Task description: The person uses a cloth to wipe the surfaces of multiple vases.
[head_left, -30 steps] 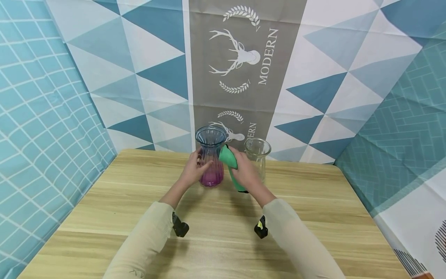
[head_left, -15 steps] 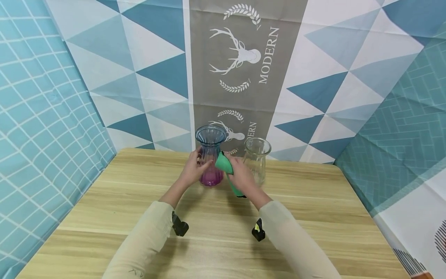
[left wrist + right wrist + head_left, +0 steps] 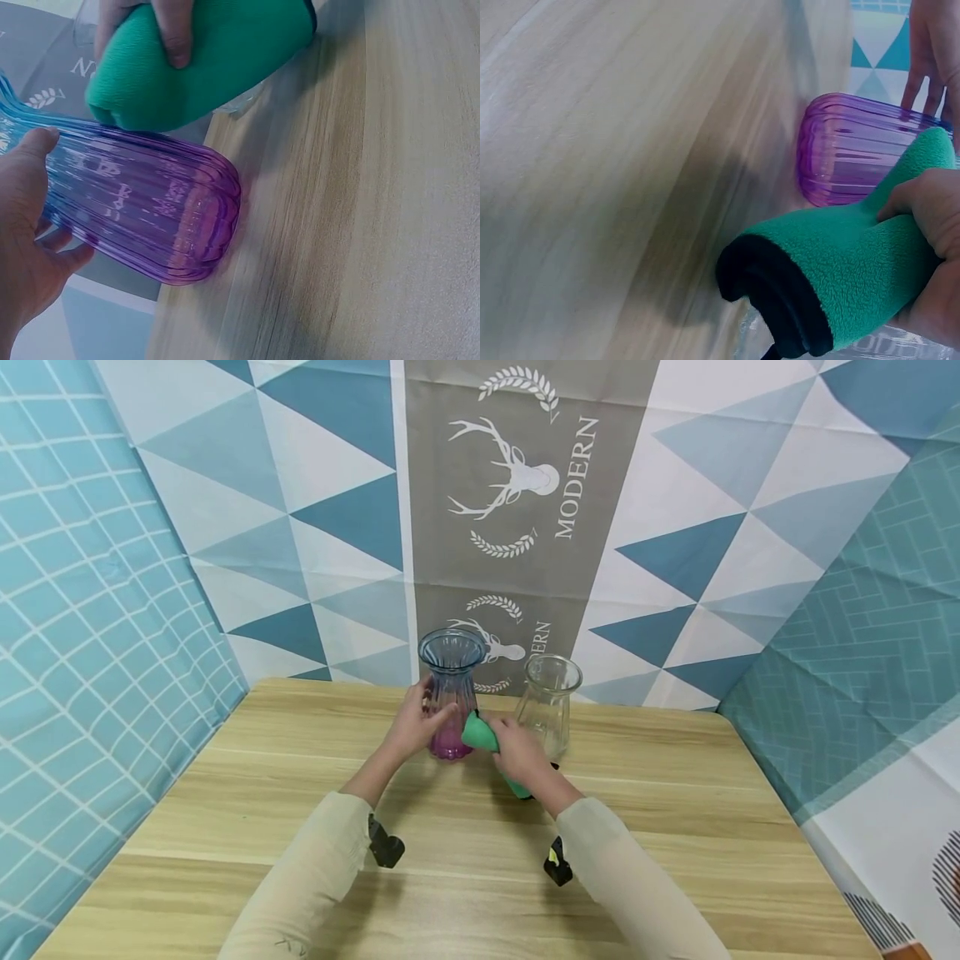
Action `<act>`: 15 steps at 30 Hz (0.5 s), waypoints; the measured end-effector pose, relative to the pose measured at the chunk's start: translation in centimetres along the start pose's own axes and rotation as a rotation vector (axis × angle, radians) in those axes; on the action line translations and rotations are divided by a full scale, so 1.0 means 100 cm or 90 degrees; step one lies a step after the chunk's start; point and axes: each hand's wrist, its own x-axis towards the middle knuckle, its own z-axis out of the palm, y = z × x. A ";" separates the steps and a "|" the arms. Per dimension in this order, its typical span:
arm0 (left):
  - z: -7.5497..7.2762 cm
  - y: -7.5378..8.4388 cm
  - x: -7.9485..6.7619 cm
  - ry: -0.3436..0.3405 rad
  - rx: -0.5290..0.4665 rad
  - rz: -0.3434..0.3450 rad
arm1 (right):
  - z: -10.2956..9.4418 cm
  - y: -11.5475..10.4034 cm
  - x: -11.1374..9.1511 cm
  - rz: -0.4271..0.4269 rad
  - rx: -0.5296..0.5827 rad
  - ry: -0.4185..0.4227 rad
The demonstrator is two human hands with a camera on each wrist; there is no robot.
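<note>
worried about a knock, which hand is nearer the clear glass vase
Right. The right hand, gripping the green cloth, is just in front of the clear glass vase; the left hand is farther off, holding the blue-purple vase.

Wood-grain table [image 3: 675, 827], triangle-patterned deer backdrop [image 3: 495, 568], blue grid sheet [image 3: 90, 610]

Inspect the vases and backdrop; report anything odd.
The deer print on the backdrop lies sideways, its MODERN lettering running upward. The blue-purple vase and partly hidden clear vase show no visible damage; no spill shows.
</note>
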 end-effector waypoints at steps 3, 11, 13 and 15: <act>0.000 0.000 0.000 0.001 -0.004 0.000 | 0.003 0.001 -0.001 -0.001 -0.004 -0.028; -0.002 0.001 0.000 -0.001 -0.012 -0.011 | 0.012 0.004 -0.006 -0.016 -0.001 -0.075; -0.002 0.002 0.001 -0.003 -0.012 -0.020 | 0.012 0.005 -0.007 -0.009 0.009 -0.085; -0.001 0.003 0.001 -0.007 -0.018 -0.031 | 0.012 0.007 -0.008 0.003 0.017 -0.091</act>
